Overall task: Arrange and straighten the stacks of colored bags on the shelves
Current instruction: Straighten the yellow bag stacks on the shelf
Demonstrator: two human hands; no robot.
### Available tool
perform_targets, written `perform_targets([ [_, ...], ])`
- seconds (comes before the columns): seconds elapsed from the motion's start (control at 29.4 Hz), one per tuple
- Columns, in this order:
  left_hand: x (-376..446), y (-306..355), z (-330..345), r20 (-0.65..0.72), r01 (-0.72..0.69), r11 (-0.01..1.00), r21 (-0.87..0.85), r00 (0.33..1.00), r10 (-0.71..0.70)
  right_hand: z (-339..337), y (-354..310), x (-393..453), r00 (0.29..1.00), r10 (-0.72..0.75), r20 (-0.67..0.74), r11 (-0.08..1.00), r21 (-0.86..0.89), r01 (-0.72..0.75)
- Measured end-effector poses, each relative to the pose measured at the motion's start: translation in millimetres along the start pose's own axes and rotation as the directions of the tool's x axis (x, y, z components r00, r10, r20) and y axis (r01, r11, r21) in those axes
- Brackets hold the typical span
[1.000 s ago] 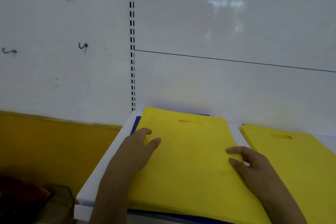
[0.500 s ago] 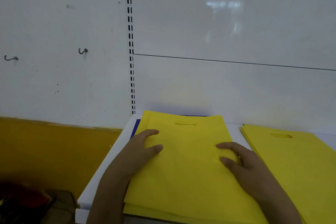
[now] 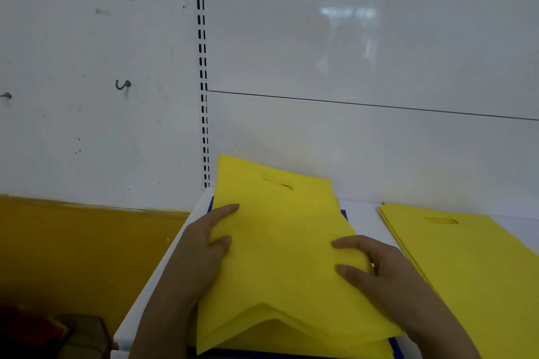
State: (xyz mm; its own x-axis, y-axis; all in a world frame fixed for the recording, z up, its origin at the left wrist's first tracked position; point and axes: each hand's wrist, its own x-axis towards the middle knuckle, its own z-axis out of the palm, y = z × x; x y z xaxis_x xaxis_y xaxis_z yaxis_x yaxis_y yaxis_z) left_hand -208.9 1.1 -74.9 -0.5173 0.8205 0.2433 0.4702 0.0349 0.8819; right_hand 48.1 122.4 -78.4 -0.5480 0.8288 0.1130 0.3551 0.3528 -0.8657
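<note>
Head view: left hand [image 3: 201, 245] and right hand [image 3: 379, 268] gripping side edges of yellow bag stack [image 3: 280, 248], bowed upward over blue bags [image 3: 395, 344] on white shelf [image 3: 163, 277]; second yellow stack [image 3: 466, 256] near, bare shelf strip between.

A stack of bags [image 3: 280, 245] lies on the shelf [image 3: 363, 221], against the wall [image 3: 350, 140] behind. A second stack [image 3: 466, 256] lies right of it, apart. Hands flank the first stack: left hand [image 3: 201, 251], right hand [image 3: 379, 268].

no readable text, labels, or numbers anywhere
</note>
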Motion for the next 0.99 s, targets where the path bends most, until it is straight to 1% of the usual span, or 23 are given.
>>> perform_targets([
  [0.07, -1.2, -3.0, -3.0, 0.002, 0.011, 1.0, -0.016, 1.0, -0.011, 2.8, 1.8, 0.8, 0.999, -0.008, -0.037, 1.0, -0.031, 0.007],
  [0.17, -1.9, -5.3, -4.6, 0.012, 0.041, 0.999, 0.0, 0.999, -0.041, 4.6, 1.0, 1.3, 0.996, -0.066, -0.063, 0.991, -0.117, 0.059],
  [0.31, -5.4, -2.0, -1.7, -0.066, 0.046, 0.992, 0.117, 0.997, -0.038, 3.9, -4.9, -0.3, 0.981, -0.161, -0.106, 0.98, -0.136, 0.146],
  [0.37, -9.3, 2.7, -0.9, -0.059, 0.079, 0.987, 0.14, 0.996, -0.072, 3.4, -6.4, -0.4, 0.971, -0.193, -0.14, 0.978, -0.108, 0.179],
  [0.48, -9.9, 3.3, -0.4, 0.012, 0.124, 0.981, 0.15, 0.992, -0.128, 2.6, -10.1, -1.5, 0.964, -0.213, -0.157, 0.977, -0.007, 0.215],
  [0.61, -6.0, 2.5, 0.3, 0.025, 0.156, 0.972, 0.173, 0.986, -0.163, -0.6, -12.5, -3.9, 0.964, -0.196, -0.181, 0.958, 0.176, 0.228],
  [0.71, -3.5, 6.4, 0.3, 0.027, 0.158, 0.971, 0.18, 0.986, -0.166, -2.8, -8.3, -5.4, 0.966, -0.172, -0.194, 0.954, 0.211, 0.212],
  [0.78, -3.1, 11.4, 0.7, 0.069, 0.126, 0.982, 0.143, 0.988, -0.137, -4.1, -6.1, -6.1, 0.972, -0.154, -0.178, 0.96, 0.205, 0.189],
  [0.85, -2.2, 14.6, 1.4, 0.109, 0.106, 0.993, 0.061, 0.988, -0.112, -5.3, -5.5, -6.2, 0.982, -0.135, -0.132, 0.966, 0.204, 0.16],
  [0.92, -1.6, 17.5, 1.1, 0.13, 0.104, 0.995, 0.002, 0.986, -0.103, -5.8, -5.3, -6.1, 0.986, -0.133, -0.098, 0.973, 0.178, 0.149],
  [0.99, 0.2, 18.5, 0.9, 0.16, 0.106, 0.994, -0.019, 0.982, -0.102, -7.7, -5.0, -6.1, 0.986, -0.137, -0.093, 0.978, 0.145, 0.149],
])
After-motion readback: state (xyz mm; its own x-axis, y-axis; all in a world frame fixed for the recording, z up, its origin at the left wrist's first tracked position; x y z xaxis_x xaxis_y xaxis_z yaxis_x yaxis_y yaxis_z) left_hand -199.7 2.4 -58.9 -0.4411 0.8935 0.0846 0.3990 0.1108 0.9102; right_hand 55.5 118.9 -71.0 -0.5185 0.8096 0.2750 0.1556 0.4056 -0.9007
